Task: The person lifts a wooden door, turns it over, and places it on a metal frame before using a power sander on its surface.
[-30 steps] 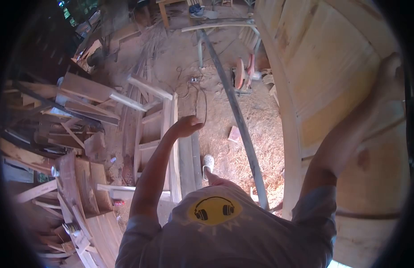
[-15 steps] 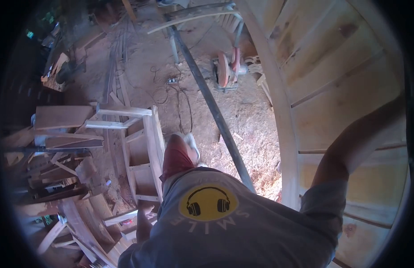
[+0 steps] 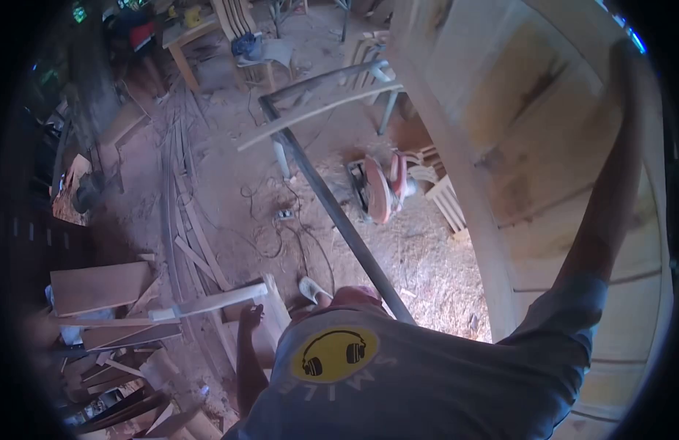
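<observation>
My right arm stretches up along a large pale wooden door panel point(image 3: 530, 139) on the right. My right hand point(image 3: 626, 59) is blurred at the panel's upper edge, so its grip is unclear. Low beside my grey shirt, my left hand point(image 3: 250, 317) hangs with loose fingers and holds nothing. It is just right of a pale wooden rail point(image 3: 207, 301) that tops a small wooden frame. My foot in a white shoe point(image 3: 311, 289) stands on the sawdust floor.
A long dark metal bar point(image 3: 332, 213) runs diagonally across the floor. A red circular saw point(image 3: 379, 187) lies beside the panel, with a power strip point(image 3: 284, 215) and cables nearby. Boards point(image 3: 97, 286) are stacked at left. A chair point(image 3: 240, 26) and a table point(image 3: 185, 33) stand at the back.
My view has tilted up and back, showing more of the far workshop. My left hand has come off the wooden frame and dropped to my side, while my right arm reaches higher on the panel.
</observation>
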Demonstrator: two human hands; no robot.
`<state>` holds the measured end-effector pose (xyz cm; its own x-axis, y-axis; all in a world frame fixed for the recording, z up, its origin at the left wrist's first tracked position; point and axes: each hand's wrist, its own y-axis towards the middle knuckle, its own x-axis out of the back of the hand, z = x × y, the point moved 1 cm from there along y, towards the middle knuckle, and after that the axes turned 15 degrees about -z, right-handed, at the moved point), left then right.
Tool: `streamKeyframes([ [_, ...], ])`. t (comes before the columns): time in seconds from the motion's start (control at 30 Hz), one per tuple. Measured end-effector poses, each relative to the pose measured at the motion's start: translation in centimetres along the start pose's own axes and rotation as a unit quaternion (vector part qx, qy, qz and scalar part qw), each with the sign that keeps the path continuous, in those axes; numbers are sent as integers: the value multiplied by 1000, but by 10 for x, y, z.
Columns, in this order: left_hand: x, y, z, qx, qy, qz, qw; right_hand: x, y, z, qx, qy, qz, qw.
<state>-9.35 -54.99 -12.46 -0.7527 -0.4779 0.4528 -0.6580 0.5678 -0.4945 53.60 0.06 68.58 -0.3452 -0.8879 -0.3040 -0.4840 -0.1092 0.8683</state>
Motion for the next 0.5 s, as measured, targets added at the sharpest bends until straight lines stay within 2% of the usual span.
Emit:
streamKeyframes([
  [0.1,31,66,-68,-15,-61,-12,998,-16,12,23,-15,-6,44,999],
  [0.13,43,75,-86,13,-7,-2,1000,-21,14,30,-19,-8,58,998],
  [0.23,65,126,-108,79,35,35,996,-33,21,46,-26,-18,88,996],
  [0.5,109,280,-135,131,11,6,991,-75,39,95,-4,-58,149,987],
])
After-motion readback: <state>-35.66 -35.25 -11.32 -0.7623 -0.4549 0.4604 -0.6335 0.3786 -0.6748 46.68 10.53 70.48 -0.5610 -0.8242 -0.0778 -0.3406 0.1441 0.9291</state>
